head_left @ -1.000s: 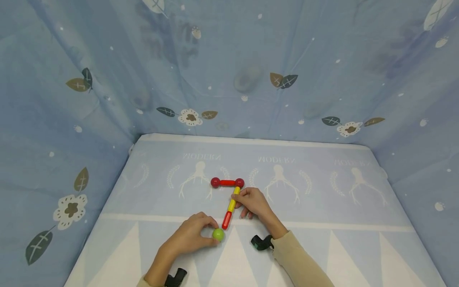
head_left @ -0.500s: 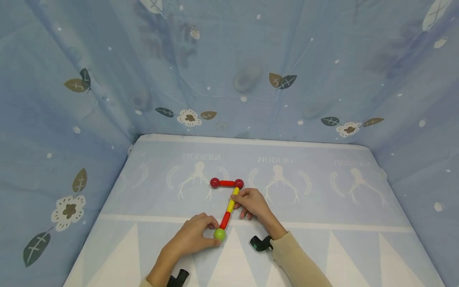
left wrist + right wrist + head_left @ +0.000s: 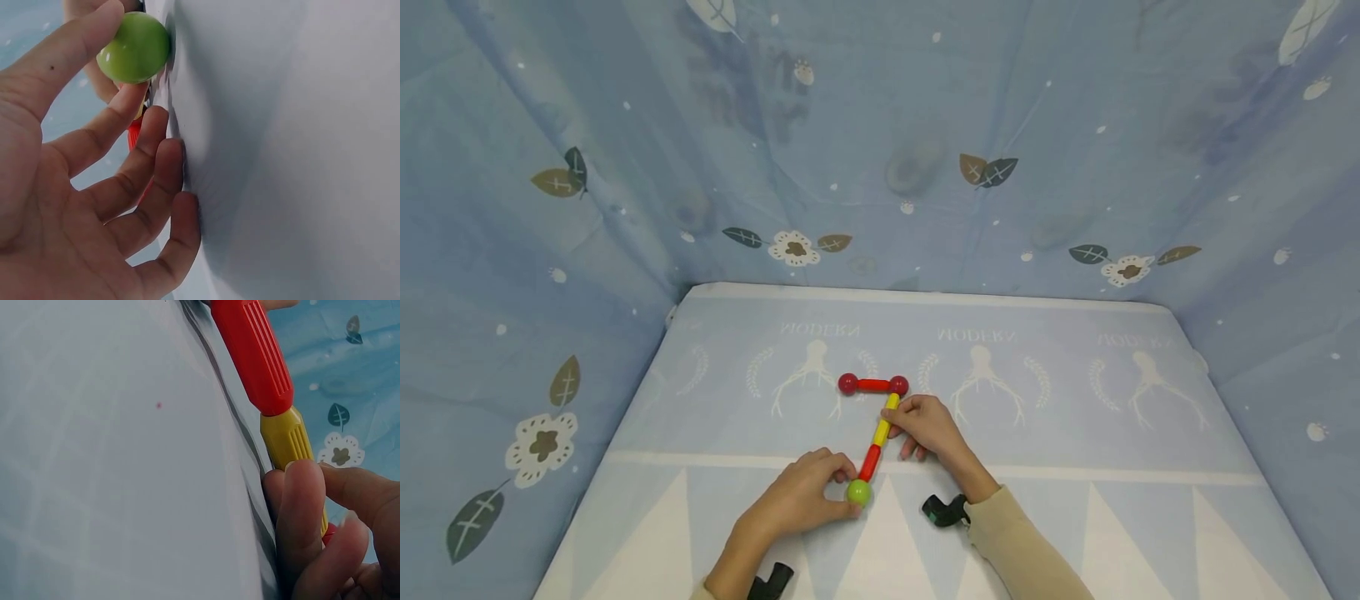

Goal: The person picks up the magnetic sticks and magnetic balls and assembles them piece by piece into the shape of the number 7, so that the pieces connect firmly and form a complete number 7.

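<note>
My left hand [image 3: 805,493] pinches a green ball [image 3: 859,492] between thumb and forefinger, low on the table; the left wrist view shows the green ball [image 3: 134,49] close up, other fingers loosely bent. The ball touches the near end of a red rod [image 3: 870,462]. That rod joins end to end with a yellow rod [image 3: 882,431], which my right hand [image 3: 927,423] grips with thumb and fingers. In the right wrist view the red rod [image 3: 253,356] meets the yellow rod [image 3: 287,440]. Beyond, a dark red ball [image 3: 898,385] links to another red rod [image 3: 873,385] and a second dark red ball [image 3: 847,383].
The magnetic pieces lie on a patterned blue and white tablecloth [image 3: 1037,433]. A blue printed curtain [image 3: 865,150] rises behind the table and along both sides. Black wrist devices [image 3: 945,510] sit at both wrists.
The green ball and the near end of the red rod have come together; a small gap lay between them before. The right hand keeps its hold on the yellow rod.
</note>
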The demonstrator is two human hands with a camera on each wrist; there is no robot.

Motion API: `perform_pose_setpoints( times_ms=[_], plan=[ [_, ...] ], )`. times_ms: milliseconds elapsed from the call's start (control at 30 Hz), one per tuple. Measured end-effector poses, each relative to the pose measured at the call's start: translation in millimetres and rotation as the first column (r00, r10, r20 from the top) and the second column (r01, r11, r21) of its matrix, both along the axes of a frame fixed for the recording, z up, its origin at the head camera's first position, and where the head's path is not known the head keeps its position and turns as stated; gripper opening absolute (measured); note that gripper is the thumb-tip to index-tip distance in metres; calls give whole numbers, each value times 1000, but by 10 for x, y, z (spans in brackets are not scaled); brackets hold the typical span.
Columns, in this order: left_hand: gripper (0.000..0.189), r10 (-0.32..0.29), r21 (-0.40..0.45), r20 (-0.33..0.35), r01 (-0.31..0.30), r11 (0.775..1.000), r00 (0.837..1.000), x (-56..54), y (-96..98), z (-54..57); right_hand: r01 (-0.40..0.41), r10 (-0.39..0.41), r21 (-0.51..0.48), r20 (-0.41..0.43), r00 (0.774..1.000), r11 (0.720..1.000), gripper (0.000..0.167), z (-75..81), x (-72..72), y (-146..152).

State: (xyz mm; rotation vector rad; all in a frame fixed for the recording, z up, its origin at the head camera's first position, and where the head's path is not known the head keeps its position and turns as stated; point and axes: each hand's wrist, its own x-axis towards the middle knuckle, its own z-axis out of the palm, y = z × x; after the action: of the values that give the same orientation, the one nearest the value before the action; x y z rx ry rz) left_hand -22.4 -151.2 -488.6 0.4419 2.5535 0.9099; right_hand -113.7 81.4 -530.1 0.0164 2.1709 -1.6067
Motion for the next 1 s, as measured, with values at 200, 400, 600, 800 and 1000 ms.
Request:
perform_pose_setpoints(
  times_ms=[200,400,600,800,1000],
  plan=[
    [40,-50,18,28,49,999,998,-79,-70,41,-6,6,-5,-5,1000,1000,40,5,10,-7],
    [43,-45,31,39,44,999,998,-139,-102,76,-8,8,6,1,1000,1000,40,3,27,-23],
    [43,-37,43,71,34,998,997,-158,-105,88,-12,12,-1,-10,1000,1000,42,0,11,-18],
    [42,-20,59,80,15,998,997,-167,-121,105,-2,2,-21,-22,1000,1000,42,-16,-3,24],
    [39,41,59,51,-44,997,998,-182,-184,112,5,-4,-70,7,1000,998,38,28,31,119]
  ],
)
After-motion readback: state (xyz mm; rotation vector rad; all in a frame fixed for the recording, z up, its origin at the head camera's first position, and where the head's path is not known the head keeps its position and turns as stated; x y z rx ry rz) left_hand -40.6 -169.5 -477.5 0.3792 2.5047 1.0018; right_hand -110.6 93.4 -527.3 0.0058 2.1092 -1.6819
